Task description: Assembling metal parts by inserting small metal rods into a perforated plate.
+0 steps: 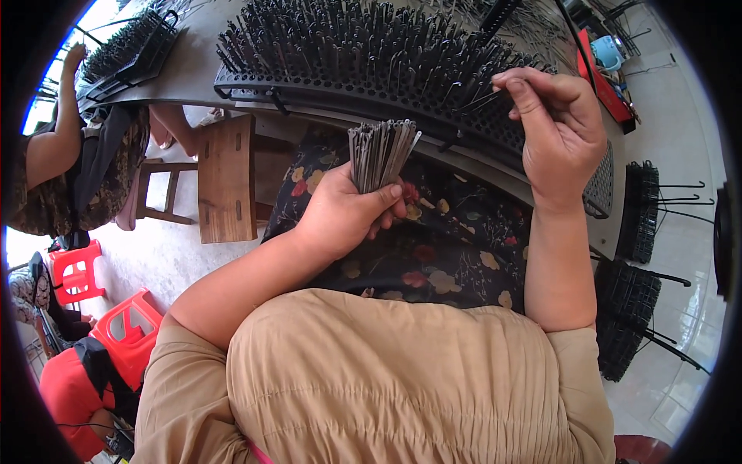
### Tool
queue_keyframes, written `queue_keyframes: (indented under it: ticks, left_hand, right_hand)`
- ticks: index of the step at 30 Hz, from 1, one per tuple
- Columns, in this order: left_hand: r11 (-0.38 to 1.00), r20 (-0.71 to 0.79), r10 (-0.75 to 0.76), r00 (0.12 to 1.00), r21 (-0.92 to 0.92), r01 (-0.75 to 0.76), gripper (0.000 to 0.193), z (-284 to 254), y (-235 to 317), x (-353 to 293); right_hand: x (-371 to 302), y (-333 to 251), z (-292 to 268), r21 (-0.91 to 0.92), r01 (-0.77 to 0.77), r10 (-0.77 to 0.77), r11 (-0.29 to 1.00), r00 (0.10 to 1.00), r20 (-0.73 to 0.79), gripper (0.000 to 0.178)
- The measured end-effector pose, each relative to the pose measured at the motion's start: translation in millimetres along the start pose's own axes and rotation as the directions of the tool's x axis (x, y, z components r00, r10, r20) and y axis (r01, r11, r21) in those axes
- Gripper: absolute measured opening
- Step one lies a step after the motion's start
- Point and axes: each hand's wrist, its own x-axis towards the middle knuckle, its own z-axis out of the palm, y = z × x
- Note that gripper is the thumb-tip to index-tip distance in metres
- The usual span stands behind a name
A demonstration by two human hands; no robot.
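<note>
L hand grips bundle of thin metal rods at centre; R hand at 2 o'clock pinches one rod over black perforated rack.

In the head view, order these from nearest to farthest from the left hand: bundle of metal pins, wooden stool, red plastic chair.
1. bundle of metal pins: gripped in the left hand.
2. wooden stool: to its left, under the table edge.
3. red plastic chair: far lower left, on the floor.
</note>
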Motion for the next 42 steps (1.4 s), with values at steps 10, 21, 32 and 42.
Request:
queue_keyframes:
  ticks: [10, 21, 32, 42]
  left_hand:
    - [1.000, -0.018, 0.008, 1.000, -0.003, -0.008, 0.008, -3.0, -3.3, 1.8]
    - [1.000, -0.040, 0.010, 0.999, 0.011, -0.009, 0.006, -3.4, -0.1, 2.1]
    - [1.000, -0.049, -0.010, 0.999, -0.014, 0.009, 0.007, -5.4, -2.6, 3.4]
    - [0.999, -0.048, -0.012, 0.999, -0.039, 0.010, 0.008, -4.3, -3.7, 3.6]
  right_hand:
    - [12.7, 1.0, -1.7, -0.014, -0.009, 0.011, 1.000, 0.993, 0.116, 0.009]
    - [7.7, 5.3, 5.4, -0.442, 0.046, 0.039, 0.896, 0.983, 0.181, 0.013]
    - [7.0, 3.2, 5.5, -0.531, 0.055, 0.026, 0.846, 0.989, 0.143, 0.015]
    - [8.7, -2.5, 1.8, -0.535, 0.198, -0.074, 0.822, 0.967, 0.244, 0.024]
